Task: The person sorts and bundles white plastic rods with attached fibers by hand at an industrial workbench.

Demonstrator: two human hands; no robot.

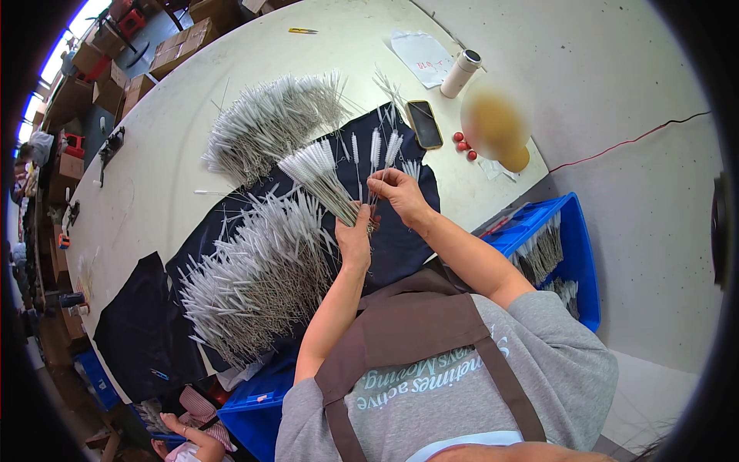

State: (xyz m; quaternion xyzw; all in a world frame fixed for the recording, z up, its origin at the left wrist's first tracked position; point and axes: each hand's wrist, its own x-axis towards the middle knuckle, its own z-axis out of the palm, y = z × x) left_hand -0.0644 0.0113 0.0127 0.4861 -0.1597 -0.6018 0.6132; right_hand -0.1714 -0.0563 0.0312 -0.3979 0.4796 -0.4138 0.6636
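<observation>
White-bristled straw brushes with thin wire stems lie about me in heaps. My left hand (355, 240) is closed round the stems of a bundle of these brushes (312, 167), whose white heads fan out up and to the left. Close beside it, my right hand (399, 194) pinches the stems of a few more brushes (376, 148), their heads pointing away from me. One large brush pile (258, 273) lies left of my left arm on dark cloth (202, 223). Another brush pile (269, 123) rests farther off on the white table (169, 146).
Past my right hand are a phone (425, 125), a pale flask (461, 73), paper (422, 55) and small red fruits (464, 146). A yellow cutter (302, 31) lies far off. Blue crates (581, 262) with brushes stand at right. Another person's arm (202, 443) shows lower left.
</observation>
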